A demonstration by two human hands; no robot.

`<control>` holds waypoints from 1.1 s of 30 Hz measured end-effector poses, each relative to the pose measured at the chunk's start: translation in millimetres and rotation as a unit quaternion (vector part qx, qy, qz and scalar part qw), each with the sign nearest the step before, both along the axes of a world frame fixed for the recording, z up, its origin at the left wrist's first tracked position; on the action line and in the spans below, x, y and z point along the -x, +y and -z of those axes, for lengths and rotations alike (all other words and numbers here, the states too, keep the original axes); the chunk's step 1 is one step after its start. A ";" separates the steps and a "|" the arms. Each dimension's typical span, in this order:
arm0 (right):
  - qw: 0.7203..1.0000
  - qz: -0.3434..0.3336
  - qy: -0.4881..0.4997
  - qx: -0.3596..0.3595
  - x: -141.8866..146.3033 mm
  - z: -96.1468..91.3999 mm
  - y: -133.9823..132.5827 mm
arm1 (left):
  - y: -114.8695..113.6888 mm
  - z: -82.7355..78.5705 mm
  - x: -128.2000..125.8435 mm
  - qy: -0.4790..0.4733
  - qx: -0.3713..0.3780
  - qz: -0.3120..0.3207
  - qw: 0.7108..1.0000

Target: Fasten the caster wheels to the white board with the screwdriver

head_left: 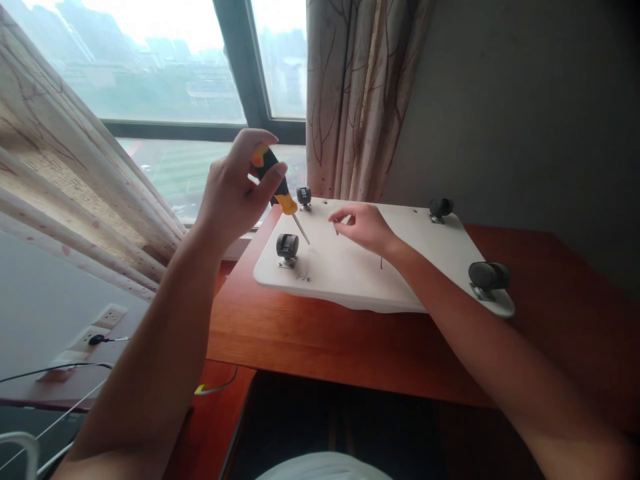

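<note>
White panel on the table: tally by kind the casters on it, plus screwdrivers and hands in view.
Casters: 4
Screwdriver: 1
Hands, left and right: 2
Total: 7

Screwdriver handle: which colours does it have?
The handle is yellow and black, clearest in the head view.

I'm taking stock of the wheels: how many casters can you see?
4, all on the white board: far-left caster, near-left caster, far-right caster and near-right caster. The right forearm covers some of the board, so I can't rule out another there.
</note>
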State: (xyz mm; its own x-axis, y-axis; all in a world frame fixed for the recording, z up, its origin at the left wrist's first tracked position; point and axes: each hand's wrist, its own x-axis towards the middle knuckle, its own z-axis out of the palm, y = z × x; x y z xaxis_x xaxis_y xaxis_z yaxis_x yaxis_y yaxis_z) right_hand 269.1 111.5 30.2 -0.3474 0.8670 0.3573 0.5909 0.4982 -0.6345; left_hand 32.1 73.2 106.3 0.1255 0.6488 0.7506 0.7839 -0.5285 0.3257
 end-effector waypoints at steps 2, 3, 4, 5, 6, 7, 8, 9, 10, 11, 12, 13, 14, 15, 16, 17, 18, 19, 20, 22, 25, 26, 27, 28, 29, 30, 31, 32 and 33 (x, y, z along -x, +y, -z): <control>0.998 0.050 -0.028 0.001 7.0 1.9 41.4 | 3.5 -1.5 -3.0 -0.005 -0.001 0.009 1.000; 0.998 0.058 -0.032 0.001 11.6 3.4 59.1 | 5.6 -2.2 -4.6 -0.007 -0.001 0.010 1.000; 0.997 0.064 -0.035 0.001 16.5 4.8 74.7 | 8.0 -2.8 -6.1 -0.009 -0.001 0.008 1.000; 0.997 0.067 -0.038 0.002 21.2 6.0 88.0 | 10.7 -3.4 -7.4 -0.009 -0.001 0.004 1.000; 0.997 0.069 -0.041 0.002 25.5 7.0 99.4 | 13.7 -3.9 -8.5 -0.009 0.000 0.002 1.000; 0.996 0.071 -0.045 0.003 29.2 8.0 109.0 | 17.0 -4.2 -9.2 -0.009 0.002 0.001 1.000; 0.996 0.073 -0.051 0.004 32.3 9.1 116.9 | 20.6 -4.3 -9.5 -0.010 0.003 0.005 1.000; 0.996 0.075 -0.057 0.005 34.7 10.5 123.4 | 24.2 -4.1 -9.5 -0.013 0.002 0.011 1.000; 0.995 0.077 -0.065 0.007 36.5 12.2 128.4 | 27.7 -3.5 -9.2 -0.015 0.000 0.019 1.000; 0.994 0.079 -0.074 0.009 37.8 14.4 132.2 | 31.0 -2.6 -8.7 -0.018 -0.002 0.027 0.999; 0.993 0.079 -0.082 0.011 38.7 17.0 134.9 | 33.9 -1.4 -8.2 -0.019 -0.005 0.035 0.999; 0.993 0.078 -0.092 0.012 39.2 19.8 136.6 | 36.4 0.0 -7.6 -0.019 -0.007 0.040 0.999; 0.992 0.075 -0.101 0.013 39.1 22.6 137.6 | 38.2 1.5 -7.1 -0.017 -0.010 0.044 0.999; 0.991 0.073 -0.110 0.013 38.3 25.1 138.1 | 39.4 2.8 -6.6 -0.016 -0.013 0.046 0.999; 0.990 0.073 -0.119 0.011 36.5 27.0 138.4 | 40.0 4.1 -6.1 -0.014 -0.015 0.047 0.999; 0.989 0.076 -0.128 0.009 33.4 28.3 138.6 | 40.2 5.1 -5.5 -0.012 -0.016 0.048 0.999; 0.987 0.084 -0.137 0.007 28.9 28.7 139.0 | 40.0 5.9 -4.9 -0.010 -0.016 0.049 0.999; 0.984 0.097 -0.147 0.006 22.8 28.6 139.4 | 39.6 6.5 -4.1 -0.009 -0.016 0.050 0.999; 0.981 0.111 -0.158 0.006 15.4 28.0 139.6 | 39.4 7.0 -3.3 -0.009 -0.016 0.050 0.999; 0.972 0.140 -0.186 0.015 -2.4 26.5 139.0 | 39.6 7.9 -1.7 -0.010 -0.015 0.050 0.999; 0.960 0.159 -0.229 0.040 -27.4 27.2 132.8 | 42.5 9.5 -0.7 -0.013 -0.011 0.056 0.998; 0.957 0.157 -0.241 0.045 -33.2 28.3 129.4 | 43.9 9.9 -1.0 -0.013 -0.010 0.058 0.998; 0.954 0.154 -0.251 0.047 -37.3 29.7 125.5 | 45.2 10.3 -1.6 -0.013 -0.010 0.059 0.998; 0.953 0.152 -0.260 0.046 -39.8 31.2 121.4 | 46.5 10.6 -2.6 -0.014 -0.010 0.059 0.998; 0.951 0.151 -0.267 0.044 -40.9 32.6 117.1 | 47.6 10.6 -3.8 -0.014 -0.011 0.058 0.998; 0.949 0.151 -0.274 0.041 -41.0 33.7 112.9 | 48.6 10.5 -5.2 -0.014 -0.013 0.056 0.998; 0.947 0.151 -0.280 0.040 -40.5 34.4 108.8 | 49.5 10.2 -6.8 -0.014 -0.014 0.054 0.998; 0.946 0.151 -0.286 0.039 -39.8 34.8 104.9 | 50.5 9.8 -8.7 -0.014 -0.016 0.052 0.998; 0.944 0.149 -0.291 0.039 -39.2 34.7 101.1 | 51.4 9.3 -10.6 -0.013 -0.018 0.049 0.999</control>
